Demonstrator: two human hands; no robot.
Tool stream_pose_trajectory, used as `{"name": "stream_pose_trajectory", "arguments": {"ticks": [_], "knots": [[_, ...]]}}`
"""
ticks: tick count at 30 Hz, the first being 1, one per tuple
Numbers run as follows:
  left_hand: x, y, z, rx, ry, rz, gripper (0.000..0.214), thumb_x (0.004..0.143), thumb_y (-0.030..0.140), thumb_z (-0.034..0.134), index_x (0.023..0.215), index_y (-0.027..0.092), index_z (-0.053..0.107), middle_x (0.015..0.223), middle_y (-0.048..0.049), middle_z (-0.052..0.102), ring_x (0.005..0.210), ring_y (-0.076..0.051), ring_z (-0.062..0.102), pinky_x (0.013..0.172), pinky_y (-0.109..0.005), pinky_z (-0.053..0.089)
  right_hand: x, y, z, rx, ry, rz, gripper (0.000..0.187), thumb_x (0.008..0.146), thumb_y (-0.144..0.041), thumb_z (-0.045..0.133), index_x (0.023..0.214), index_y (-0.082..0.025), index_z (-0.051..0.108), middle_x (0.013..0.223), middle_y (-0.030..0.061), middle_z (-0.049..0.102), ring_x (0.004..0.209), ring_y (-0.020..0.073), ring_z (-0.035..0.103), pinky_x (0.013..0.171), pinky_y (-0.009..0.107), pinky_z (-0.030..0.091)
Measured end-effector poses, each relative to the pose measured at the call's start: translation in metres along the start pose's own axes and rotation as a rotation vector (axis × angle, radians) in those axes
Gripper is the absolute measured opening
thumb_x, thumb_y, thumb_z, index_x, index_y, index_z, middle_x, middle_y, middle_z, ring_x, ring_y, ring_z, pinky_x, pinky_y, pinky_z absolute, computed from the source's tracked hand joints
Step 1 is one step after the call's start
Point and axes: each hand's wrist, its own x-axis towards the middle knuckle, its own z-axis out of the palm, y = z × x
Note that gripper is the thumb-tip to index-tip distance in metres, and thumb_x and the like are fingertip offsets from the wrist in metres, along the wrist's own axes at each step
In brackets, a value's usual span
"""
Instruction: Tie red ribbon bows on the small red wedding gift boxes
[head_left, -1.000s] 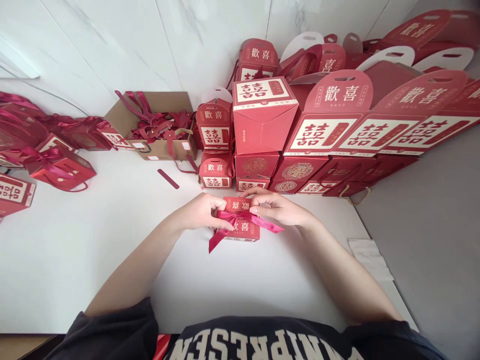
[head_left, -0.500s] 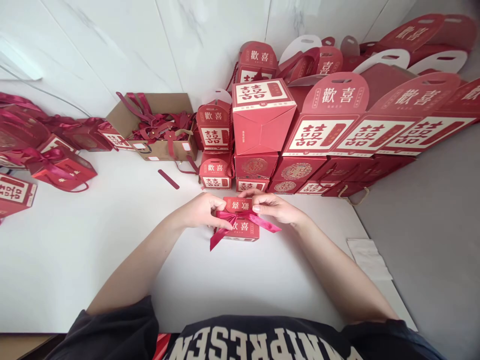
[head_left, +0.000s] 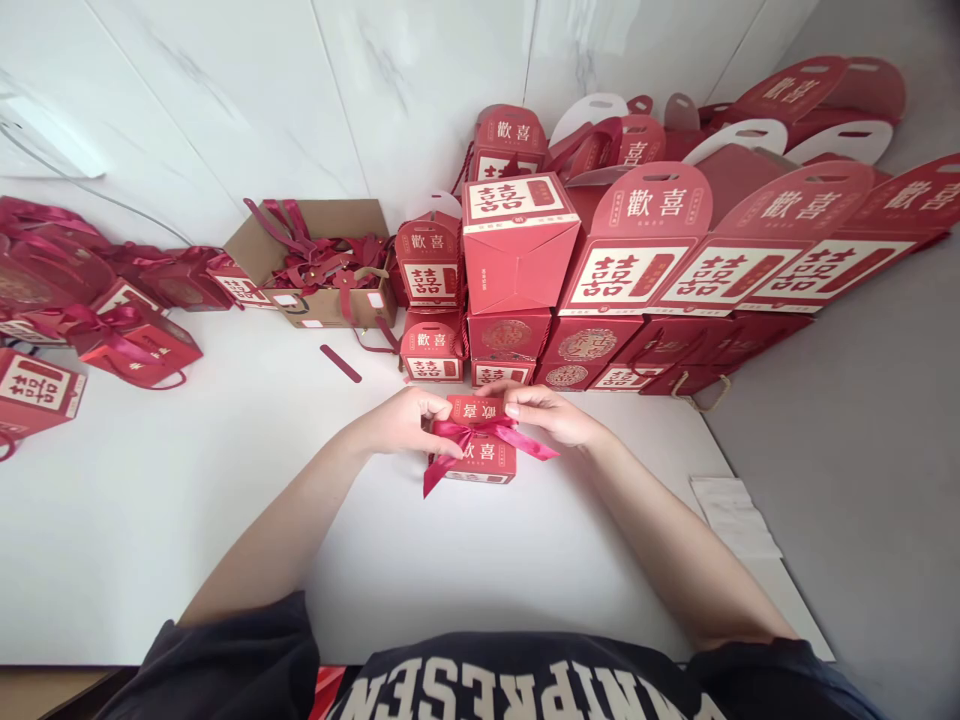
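A small red gift box [head_left: 489, 462] with light lettering stands on the white table before me. Across its top lies a bright pink-red satin ribbon [head_left: 491, 430] tied in a bow, its tails hanging out on both sides. My left hand [head_left: 409, 425] pinches the ribbon's left loop between thumb and fingers. On the other side, my right hand [head_left: 551, 412] pinches the bow's right part, thumb toward me, with its other fingers behind the box top and partly hidden.
Stacked red gift boxes [head_left: 517, 250] stand at the back and right. An open cardboard box [head_left: 337, 312] holds dark red straps. One loose strap [head_left: 340, 363] lies in front of it. Ribboned boxes [head_left: 142, 340] sit on the left. White papers [head_left: 731, 515] lie near the right edge.
The view has tilted slightly, shifting the background down a little. Both hands keep their grip on the ribbon, and its tails have moved slightly.
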Motion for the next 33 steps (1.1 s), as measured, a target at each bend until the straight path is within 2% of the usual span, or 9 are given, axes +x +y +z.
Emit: {"name": "stream_pose_trajectory", "arguments": {"ticks": [5, 8, 10, 13, 15, 18, 22, 29, 33], "knots": [[0.000, 0.011, 0.013, 0.064, 0.170, -0.088, 0.057, 0.078, 0.059, 0.059, 0.052, 0.018, 0.027, 0.051, 0.0059, 0.023, 0.049, -0.008, 0.023, 0.048, -0.025, 0.017, -0.001, -0.020, 0.006, -0.148, 0.071, -0.065, 0.037, 0.091, -0.047, 0.054, 0.069, -0.019, 0.057, 0.130, 0.0076, 0.057, 0.128, 0.0229, 0.046, 0.108, 0.040, 0.033], [-0.001, 0.019, 0.025, 0.262, 0.333, -0.178, 0.065, 0.072, 0.068, 0.059, 0.052, 0.018, 0.022, 0.050, 0.0052, 0.020, 0.049, -0.009, 0.018, 0.047, -0.026, 0.015, 0.001, -0.021, 0.012, -0.169, 0.068, -0.083, 0.043, 0.094, -0.048, 0.049, 0.063, -0.018, 0.051, 0.128, 0.0080, 0.057, 0.127, 0.0230, 0.046, 0.108, 0.040, 0.032], [-0.002, 0.023, 0.029, 0.367, 0.367, -0.210, 0.069, 0.068, 0.071, 0.061, 0.052, 0.018, 0.021, 0.050, 0.0049, 0.020, 0.049, -0.009, 0.017, 0.047, -0.027, 0.016, 0.004, -0.017, 0.015, -0.183, 0.111, -0.085, 0.041, 0.094, -0.048, 0.049, 0.066, -0.018, 0.052, 0.127, 0.0081, 0.056, 0.124, 0.0226, 0.048, 0.107, 0.039, 0.033], [-0.005, 0.026, 0.026, 0.352, 0.326, -0.221, 0.068, 0.066, 0.071, 0.063, 0.054, 0.018, 0.022, 0.050, 0.0050, 0.022, 0.048, -0.009, 0.021, 0.046, -0.026, 0.017, 0.006, -0.014, 0.013, -0.211, 0.231, -0.053, 0.031, 0.094, -0.049, 0.048, 0.088, -0.020, 0.057, 0.116, 0.0067, 0.059, 0.111, 0.0202, 0.053, 0.099, 0.036, 0.038], [-0.008, 0.026, 0.019, 0.225, 0.207, -0.195, 0.063, 0.067, 0.067, 0.065, 0.056, 0.019, 0.026, 0.053, 0.0051, 0.026, 0.049, -0.009, 0.025, 0.047, -0.025, 0.018, 0.002, -0.018, 0.011, -0.288, 0.266, 0.017, 0.033, 0.094, -0.052, 0.044, 0.097, -0.021, 0.056, 0.104, 0.0042, 0.061, 0.098, 0.0186, 0.056, 0.090, 0.033, 0.042], [-0.010, 0.026, 0.009, 0.036, 0.052, -0.149, 0.054, 0.075, 0.060, 0.061, 0.057, 0.018, 0.032, 0.056, 0.0046, 0.031, 0.051, -0.008, 0.030, 0.048, -0.023, 0.021, -0.011, -0.027, 0.009, -0.494, 0.239, 0.166, 0.043, 0.095, -0.058, 0.037, 0.085, -0.021, 0.056, 0.084, 0.0013, 0.060, 0.078, 0.0170, 0.056, 0.074, 0.030, 0.042], [-0.008, 0.023, 0.008, 0.005, 0.134, -0.131, 0.054, 0.079, 0.054, 0.059, 0.053, 0.018, 0.028, 0.054, 0.0048, 0.024, 0.049, -0.007, 0.026, 0.046, -0.023, 0.019, -0.032, -0.029, 0.013, -0.683, 0.299, 0.323, 0.048, 0.092, -0.064, 0.037, 0.076, -0.021, 0.053, 0.069, 0.0001, 0.058, 0.065, 0.0171, 0.053, 0.064, 0.029, 0.039], [-0.004, 0.020, 0.015, 0.025, 0.150, -0.134, 0.054, 0.075, 0.055, 0.063, 0.052, 0.017, 0.033, 0.051, 0.0050, 0.029, 0.048, -0.007, 0.032, 0.044, -0.021, 0.023, -0.054, -0.023, 0.026, -0.175, 0.089, 0.313, 0.047, 0.090, -0.058, 0.049, 0.070, -0.017, 0.062, 0.067, 0.0032, 0.064, 0.064, 0.0160, 0.060, 0.066, 0.028, 0.046], [-0.005, 0.020, 0.015, 0.025, 0.154, -0.136, 0.055, 0.073, 0.056, 0.066, 0.051, 0.017, 0.034, 0.050, 0.0054, 0.029, 0.046, -0.007, 0.032, 0.043, -0.021, 0.022, -0.060, -0.020, 0.027, -0.068, 0.025, 0.287, 0.043, 0.090, -0.052, 0.054, 0.067, -0.017, 0.063, 0.064, 0.0026, 0.063, 0.061, 0.0142, 0.058, 0.064, 0.027, 0.046]]}}
